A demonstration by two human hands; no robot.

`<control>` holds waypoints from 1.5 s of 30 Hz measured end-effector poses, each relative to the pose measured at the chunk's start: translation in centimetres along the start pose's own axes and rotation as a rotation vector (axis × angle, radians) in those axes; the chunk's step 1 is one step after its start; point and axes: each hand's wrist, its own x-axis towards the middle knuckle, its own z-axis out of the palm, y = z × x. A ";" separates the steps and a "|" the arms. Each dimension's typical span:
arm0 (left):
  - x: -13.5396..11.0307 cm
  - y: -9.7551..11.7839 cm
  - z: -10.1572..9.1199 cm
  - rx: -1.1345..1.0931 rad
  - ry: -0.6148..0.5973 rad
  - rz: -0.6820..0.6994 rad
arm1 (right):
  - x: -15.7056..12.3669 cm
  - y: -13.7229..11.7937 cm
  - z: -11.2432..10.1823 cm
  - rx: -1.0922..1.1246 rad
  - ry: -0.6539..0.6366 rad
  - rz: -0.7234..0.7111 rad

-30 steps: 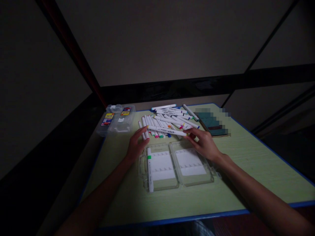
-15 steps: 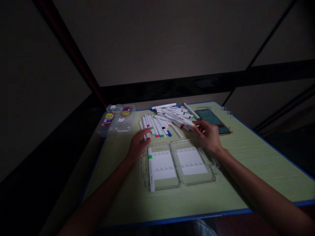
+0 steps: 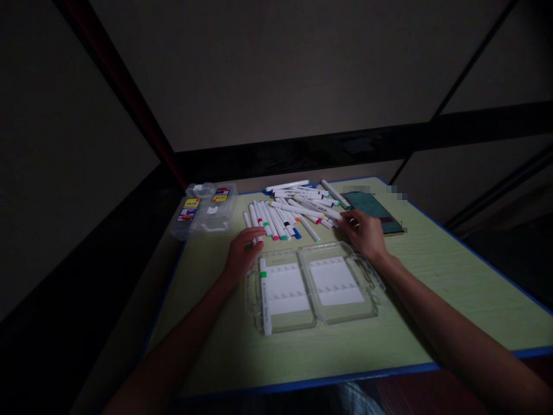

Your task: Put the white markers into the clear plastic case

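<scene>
Left hand (image 3: 242,253) lies flat and loosely spread, gripping nothing, fingertips on the near ends of the markers (image 3: 294,210) — steadying the row, it seems. Right hand (image 3: 365,233) touches the pile's right edge; grip unclear. Just nearer than both — an open case (image 3: 341,314) holding a lone marker (image 3: 264,297).

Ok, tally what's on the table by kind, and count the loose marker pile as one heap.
Clear plastic cases: 2 (open case, stickered case)
Marker in the open case: 1
Heap of loose markers: 1
Smartphone: 1
Total: 5
</scene>
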 end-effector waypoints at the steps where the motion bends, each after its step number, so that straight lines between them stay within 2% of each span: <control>1: 0.0 0.0 0.0 0.000 -0.002 -0.001 | 0.0 0.1 0.0 0.002 0.000 -0.005; 11: 0.0 0.1 0.0 0.012 -0.014 -0.004 | 0.2 0.3 0.2 0.035 0.009 -0.092; 37: 0.0 -0.6 0.0 -0.027 -0.009 0.015 | 0.1 0.2 0.4 0.000 -0.009 -0.058; 45: 0.0 -0.3 0.1 -0.036 0.006 -0.006 | 0.0 -0.2 0.0 0.001 -0.005 -0.052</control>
